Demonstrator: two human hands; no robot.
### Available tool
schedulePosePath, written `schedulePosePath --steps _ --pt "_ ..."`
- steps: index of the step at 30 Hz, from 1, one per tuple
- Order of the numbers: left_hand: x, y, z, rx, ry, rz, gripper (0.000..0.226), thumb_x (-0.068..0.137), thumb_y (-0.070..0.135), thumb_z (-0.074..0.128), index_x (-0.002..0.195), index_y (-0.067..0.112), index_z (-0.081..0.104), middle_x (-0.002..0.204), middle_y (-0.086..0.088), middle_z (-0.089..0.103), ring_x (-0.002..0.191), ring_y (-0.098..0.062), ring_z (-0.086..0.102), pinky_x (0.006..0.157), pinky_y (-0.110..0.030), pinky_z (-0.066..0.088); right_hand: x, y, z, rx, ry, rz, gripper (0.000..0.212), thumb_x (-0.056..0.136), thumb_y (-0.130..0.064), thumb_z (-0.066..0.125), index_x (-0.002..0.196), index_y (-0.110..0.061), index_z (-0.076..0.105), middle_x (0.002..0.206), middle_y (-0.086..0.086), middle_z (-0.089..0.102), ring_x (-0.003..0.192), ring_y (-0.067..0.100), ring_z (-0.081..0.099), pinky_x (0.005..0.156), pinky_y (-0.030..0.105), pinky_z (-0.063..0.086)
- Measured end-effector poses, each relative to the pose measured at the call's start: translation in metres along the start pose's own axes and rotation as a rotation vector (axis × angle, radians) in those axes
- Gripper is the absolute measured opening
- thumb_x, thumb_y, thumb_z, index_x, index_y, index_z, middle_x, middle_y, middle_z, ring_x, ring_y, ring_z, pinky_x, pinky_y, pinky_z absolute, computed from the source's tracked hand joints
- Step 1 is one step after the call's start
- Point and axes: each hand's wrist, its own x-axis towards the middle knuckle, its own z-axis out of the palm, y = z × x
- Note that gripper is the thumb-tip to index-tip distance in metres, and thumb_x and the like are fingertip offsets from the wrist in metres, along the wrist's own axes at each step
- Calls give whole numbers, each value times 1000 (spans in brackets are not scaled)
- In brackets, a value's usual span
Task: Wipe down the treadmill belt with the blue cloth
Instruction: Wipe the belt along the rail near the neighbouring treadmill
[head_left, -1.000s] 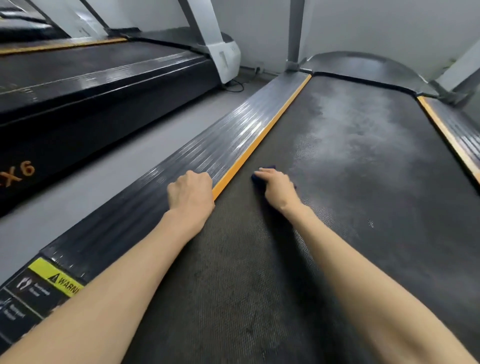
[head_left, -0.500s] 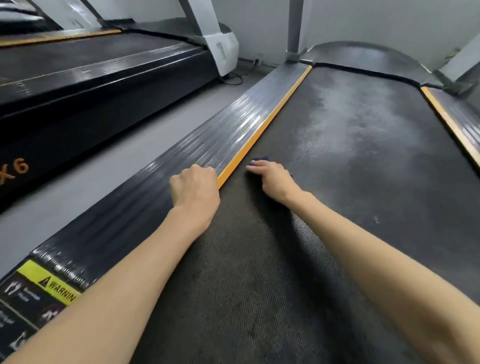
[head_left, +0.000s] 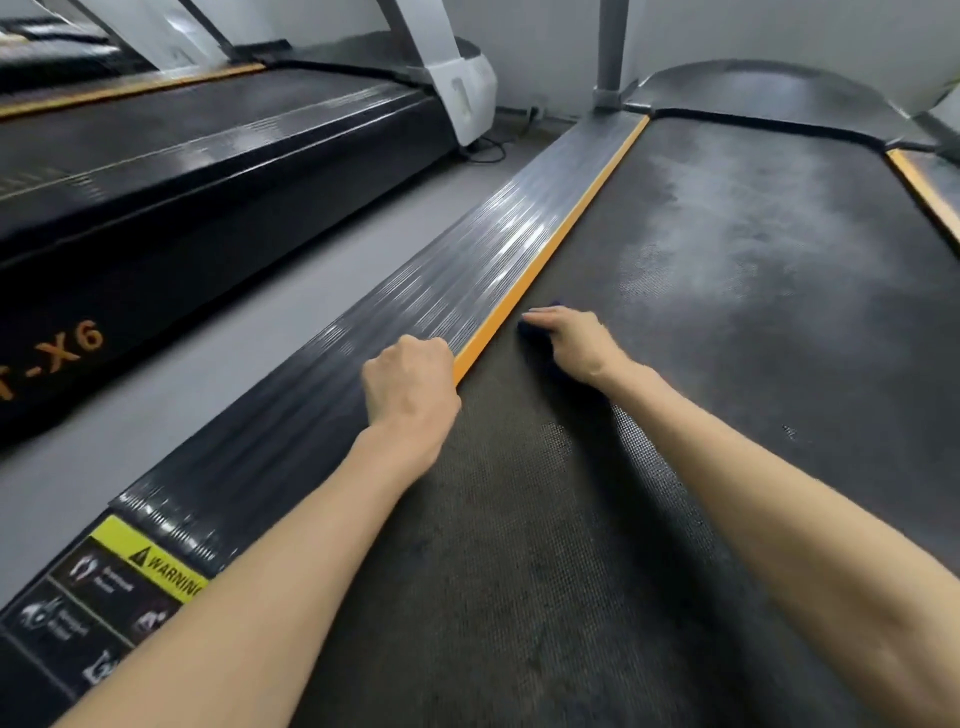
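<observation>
Here the blue cloth lies bunched beneath the right hand, almost wholly covered by it. Only a dark blue edge shows below the fingers, with a small tip beyond them. The fingers bend over the cloth and hold it down against the treadmill belt; the thumb is hidden from view. The cloth sits at the belt's left margin, just beside the orange strip; whether it touches the strip cannot be told. Ahead of the grip the belt bears a pale grey, dusty patch. Behind the grip, towards the forearms, the textured surface is darker. To the left of the grip, across the orange strip, the left hand is closed into a fist holding nothing and rests on the ribbed side rail at the strip's edge. Further back along the rail is a yellow warning label. Beyond the rail lies a grey floor, then a neighbouring treadmill. Far ahead of the grip a grey upright post rises at the rail's front end.
</observation>
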Motion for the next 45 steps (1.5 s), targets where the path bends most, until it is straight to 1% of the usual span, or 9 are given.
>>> schedulePosePath --steps 7,10,12,14,22,27,34,40,45 --pt "-8 -30 10 -296 -72 -28 26 94 28 50 111 22 69 114 -7 67 109 -28 58 88 -35 46 -103 -46 0 25 -249 -605 48 88 7 44 129 -15 56 138 4 50 127 18 44 105 24 27" --pt "-21 -44 3 -443 -179 68 37 93 11 49 128 22 57 136 1 53 114 -17 57 100 -26 38 -69 -27 -10 -24 -123 -303 54 84 12 41 129 -14 55 139 6 48 130 24 40 105 26 27" --pt "-31 -49 -4 -414 -144 95 43 90 1 49 128 20 57 136 -1 53 111 -17 57 97 -26 40 -50 -25 -9 -37 -37 -15 58 82 16 38 130 -13 55 141 4 46 132 24 36 103 31 29" --pt "-39 -55 -7 -296 -161 79 41 90 3 52 127 19 58 130 -3 57 115 -20 55 94 -30 43 -50 -37 -4 -32 -18 52 59 82 15 38 132 -15 53 144 1 43 134 24 33 104 34 29" --pt "-52 -63 -10 -183 -309 43 48 97 18 47 142 31 37 149 6 36 135 -25 35 108 -36 33 -168 -92 11 79 -293 -589 53 88 7 43 135 -18 49 145 0 42 134 13 33 108 20 21" --pt "-57 -62 -4 -313 -286 -33 46 97 15 45 140 31 41 148 6 38 137 -25 32 108 -36 35 -98 -61 7 -18 -39 -69 59 84 14 39 133 -17 51 144 2 42 133 26 35 104 35 32" --pt "-56 -65 0 -311 -233 10 43 96 13 47 136 27 47 145 8 41 135 -23 36 111 -35 32 -175 -111 16 126 -291 -625 54 88 9 44 134 -19 50 143 -1 44 132 17 35 107 21 22" --pt "-60 -63 2 -327 -215 16 42 96 10 42 135 23 49 142 2 46 132 -26 39 110 -39 34 -99 -93 13 -3 -8 -56 59 83 11 42 133 -19 51 143 -1 43 133 22 35 103 30 30" --pt "-59 -65 7 -274 -185 41 39 94 9 42 131 17 53 134 -9 54 126 -30 44 106 -42 37 -190 -135 23 139 -248 -549 54 87 8 45 133 -20 51 143 -3 44 133 15 35 106 21 23"
